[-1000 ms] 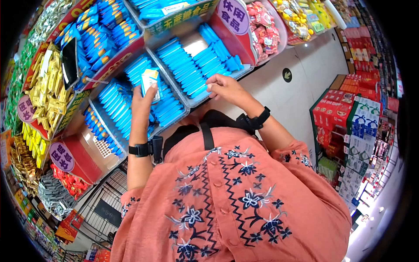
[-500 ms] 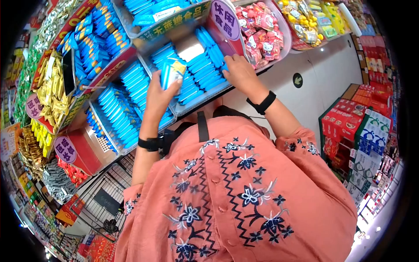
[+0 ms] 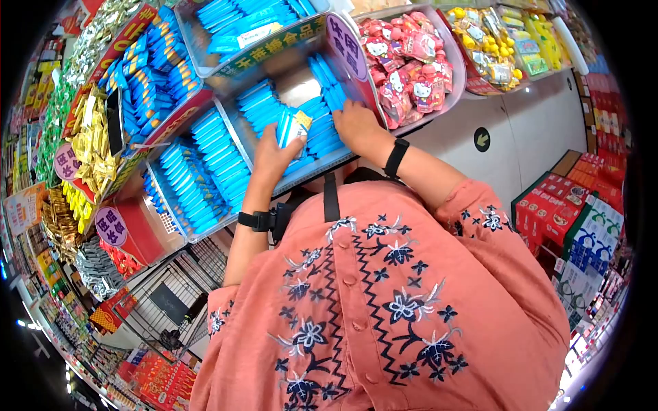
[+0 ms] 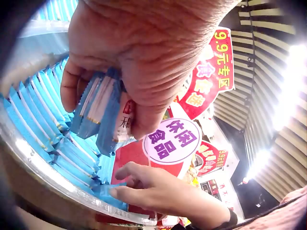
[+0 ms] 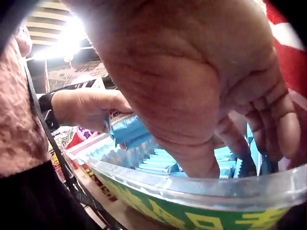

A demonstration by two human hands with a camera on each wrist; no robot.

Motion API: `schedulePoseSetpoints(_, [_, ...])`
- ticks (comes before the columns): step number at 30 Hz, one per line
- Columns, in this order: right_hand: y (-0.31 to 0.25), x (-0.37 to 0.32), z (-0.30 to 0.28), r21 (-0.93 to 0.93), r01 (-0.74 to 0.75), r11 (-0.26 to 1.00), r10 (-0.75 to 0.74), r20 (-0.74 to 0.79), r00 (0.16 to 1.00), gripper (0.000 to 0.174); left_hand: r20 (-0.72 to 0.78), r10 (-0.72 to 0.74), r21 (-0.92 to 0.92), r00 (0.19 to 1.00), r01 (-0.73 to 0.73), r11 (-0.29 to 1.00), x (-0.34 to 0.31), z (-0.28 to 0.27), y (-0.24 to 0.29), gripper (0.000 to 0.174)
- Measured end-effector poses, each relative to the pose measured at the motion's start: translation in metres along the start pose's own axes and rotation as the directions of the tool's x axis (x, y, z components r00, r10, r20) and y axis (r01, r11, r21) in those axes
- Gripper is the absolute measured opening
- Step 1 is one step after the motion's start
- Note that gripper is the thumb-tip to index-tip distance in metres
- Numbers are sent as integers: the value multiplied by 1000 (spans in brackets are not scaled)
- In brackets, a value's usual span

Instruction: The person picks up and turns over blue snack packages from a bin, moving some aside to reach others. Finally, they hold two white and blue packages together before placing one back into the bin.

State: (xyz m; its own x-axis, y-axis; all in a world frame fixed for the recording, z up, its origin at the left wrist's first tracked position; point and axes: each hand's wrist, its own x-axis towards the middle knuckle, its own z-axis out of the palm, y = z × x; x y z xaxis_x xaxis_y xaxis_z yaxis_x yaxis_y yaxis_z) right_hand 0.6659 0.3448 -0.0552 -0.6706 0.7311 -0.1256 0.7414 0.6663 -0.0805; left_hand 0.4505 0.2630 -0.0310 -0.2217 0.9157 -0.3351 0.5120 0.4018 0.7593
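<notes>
Pinched between the thumb and fingers of my left hand (image 3: 275, 159) are several blue packets (image 3: 295, 126), held above the packet rows of a clear bin (image 3: 317, 166). The left wrist view shows at least two packets (image 4: 103, 108) side by side in this hand (image 4: 139, 57). My right hand (image 3: 361, 130) reaches into the bin's right side, its fingers down among blue packets (image 3: 332, 88). In the right wrist view, packets show between the spread thumb and fingers of this hand (image 5: 182, 81); the fingertips touch upright packets (image 5: 245, 165), partly hidden.
Left of that bin stands another bin of blue packets (image 3: 221, 152). Pink packets (image 3: 411, 65) fill a tub at the right. A dark phone-like device (image 3: 115, 122) stands by gold packets (image 3: 92, 140). A wire cart (image 3: 168, 301) is at the lower left, red boxes (image 3: 554, 205) at the right.
My left hand has moved right with its packets, from the left bin to over the bin beside it. My right hand has gone from the bin's front edge down among the packets at its right side.
</notes>
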Motion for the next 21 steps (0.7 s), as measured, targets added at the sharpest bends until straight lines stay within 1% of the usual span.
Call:
schedulePoseSetpoints(3, [2, 3, 4, -39, 86, 996, -85, 34, 996, 19, -35, 3, 3, 999, -3, 1000, -3, 0, -5, 81])
schedulePoseSetpoints(6, [-2, 2, 3, -37, 90, 995, -87, 67, 994, 20, -43, -28, -39, 999, 26, 999, -9, -5, -5, 82])
schedulePoseSetpoints(9, [1, 2, 15, 124, 47, 991, -50, 18, 999, 21, -66, -31, -40, 997, 29, 999, -11, -8, -12, 80])
schedulePoseSetpoints(12, [4, -4, 27, 163, 25, 986, -24, -4, 1000, 21, -74, -24, -115, 997, 15, 993, -15, -13, -15, 77])
schedulePoseSetpoints(15, [4, -2, 32, 108, 52, 993, -51, -9, 999, 20, -81, -12, -149, 997, 0, 989, -16, -16, -25, 78])
schedulePoseSetpoints(17, [7, 0, 29, 101, 81, 992, -76, -56, 996, 20, -87, -9, -159, 996, -5, 987, -16, -18, -33, 78])
schedulePoseSetpoints(21, [3, 2, -6, 55, 124, 991, -118, -108, 987, 19, -61, -47, -192, 997, 34, 981, -21, -21, -32, 79])
